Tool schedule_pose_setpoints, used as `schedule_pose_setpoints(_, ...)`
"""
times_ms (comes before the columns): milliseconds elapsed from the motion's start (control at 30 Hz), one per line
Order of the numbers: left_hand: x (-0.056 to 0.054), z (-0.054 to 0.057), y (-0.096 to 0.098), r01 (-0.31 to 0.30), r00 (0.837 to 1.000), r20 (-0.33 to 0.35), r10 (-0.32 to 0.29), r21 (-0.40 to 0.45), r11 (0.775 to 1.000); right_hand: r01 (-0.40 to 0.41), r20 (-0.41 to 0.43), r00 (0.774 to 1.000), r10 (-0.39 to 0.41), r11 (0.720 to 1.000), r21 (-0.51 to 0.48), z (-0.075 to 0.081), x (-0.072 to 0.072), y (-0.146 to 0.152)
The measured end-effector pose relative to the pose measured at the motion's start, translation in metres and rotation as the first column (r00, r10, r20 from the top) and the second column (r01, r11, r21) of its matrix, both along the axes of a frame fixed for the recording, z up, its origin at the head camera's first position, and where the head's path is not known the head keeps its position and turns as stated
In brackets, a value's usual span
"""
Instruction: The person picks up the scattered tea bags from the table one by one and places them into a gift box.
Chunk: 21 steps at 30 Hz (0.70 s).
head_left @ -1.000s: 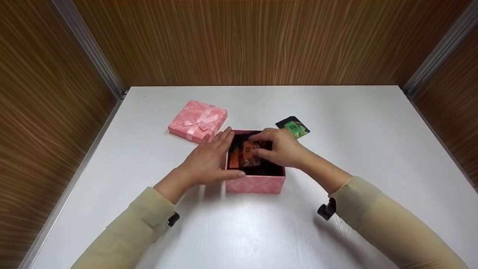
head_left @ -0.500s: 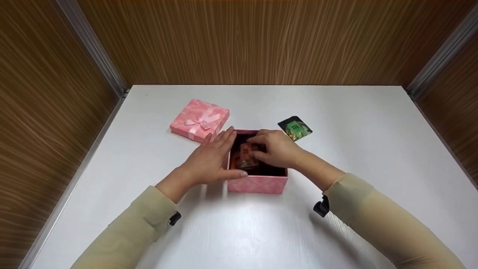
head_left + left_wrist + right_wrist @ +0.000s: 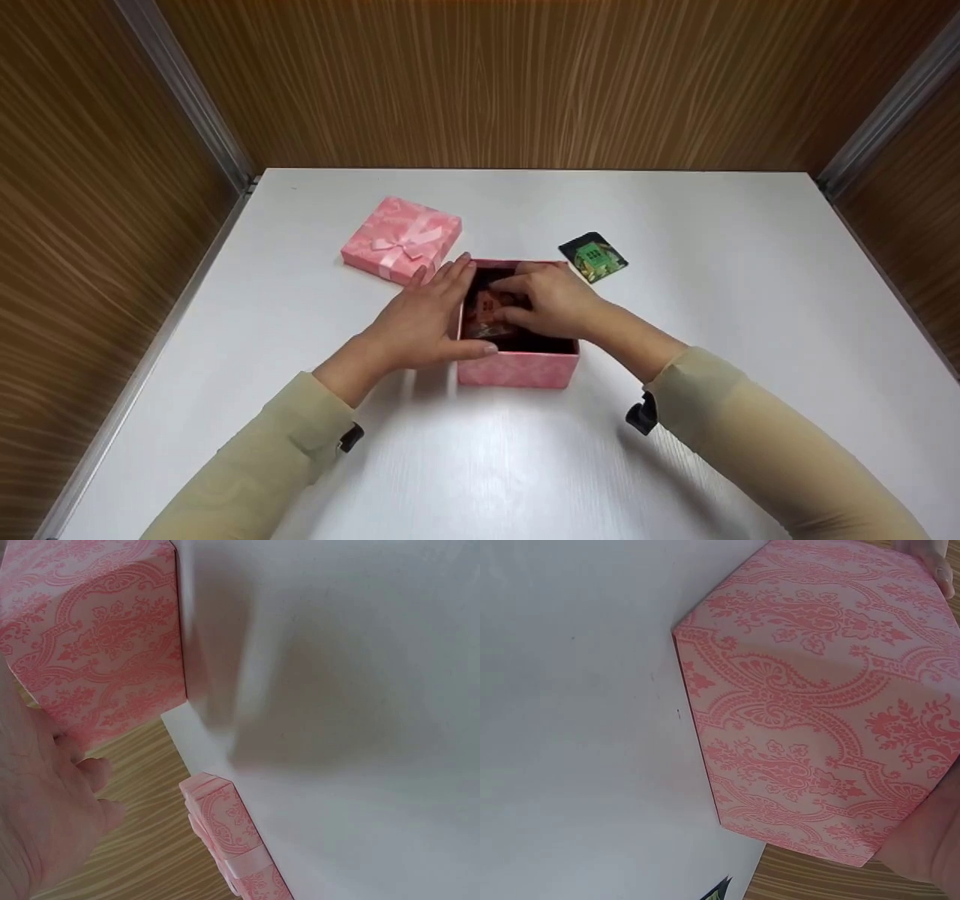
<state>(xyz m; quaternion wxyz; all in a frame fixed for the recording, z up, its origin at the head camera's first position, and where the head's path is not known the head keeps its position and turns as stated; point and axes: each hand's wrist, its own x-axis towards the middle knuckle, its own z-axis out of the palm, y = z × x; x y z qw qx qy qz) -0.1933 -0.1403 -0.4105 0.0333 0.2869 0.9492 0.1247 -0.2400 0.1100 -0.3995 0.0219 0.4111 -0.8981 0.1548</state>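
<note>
An open pink patterned gift box [image 3: 517, 370] stands on the white table. My left hand [image 3: 412, 322] rests along its left rim, fingers extended toward the far corner and thumb along the near edge. My right hand [image 3: 559, 300] reaches in over the right side, thumb and index finger pinching a dark tea sachet with an orange-red label [image 3: 487, 306]. The sachet lies low in the box's left part; the other fingertips are hidden. In the left wrist view the left fingers [image 3: 94, 772] show beside the box wall [image 3: 97, 637]. The right wrist view shows the outer box wall [image 3: 802, 705].
The pink lid [image 3: 401, 240] with a ribbon bow lies behind my left hand, close to the fingers. A black-and-green tea sachet [image 3: 594, 257] lies flat behind the box to the right. Brown wood-grain panels [image 3: 480, 82] border the table at the back and both sides.
My right hand has lowered the orange-labelled sachet deeper into the box and slightly left. My left hand has stayed at the rim. The lid and green sachet lie as before.
</note>
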Motion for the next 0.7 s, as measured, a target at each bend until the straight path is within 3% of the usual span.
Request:
schedule_pose_setpoints(233, 0.000, 0.000, 0.001, 0.005, 1.000, -0.016, -0.005, -0.004, 1.000, -0.024, 0.040, 0.999, 0.030, 0.990, -0.135, 0.001, -0.002, 0.006)
schedule_pose_setpoints(367, 0.001, -0.001, 0.002, -0.003, 1.000, -0.013, 0.003, -0.001, 1.000, -0.008, 0.057, 0.998, 0.024, 0.967, -0.256, 0.008, -0.002, 0.016)
schedule_pose_setpoints(533, 0.000, -0.002, 0.003, -0.006, 1.000, -0.012, 0.006, 0.008, 1.000, 0.092, 0.127, 0.991, -0.038, 0.885, -0.455, 0.021, -0.012, 0.039)
schedule_pose_setpoints(633, 0.001, -0.002, 0.003, -0.010, 1.000, -0.006, 0.010, 0.008, 1.000, 0.202, 0.211, 0.972, -0.103, 0.824, -0.529, 0.025, -0.024, 0.057)
schedule_pose_setpoints(700, 0.001, -0.001, 0.003, -0.012, 1.000, -0.004, 0.012, 0.009, 1.000, 0.263, 0.253, 0.957, -0.144, 0.798, -0.541, 0.027, -0.033, 0.069)
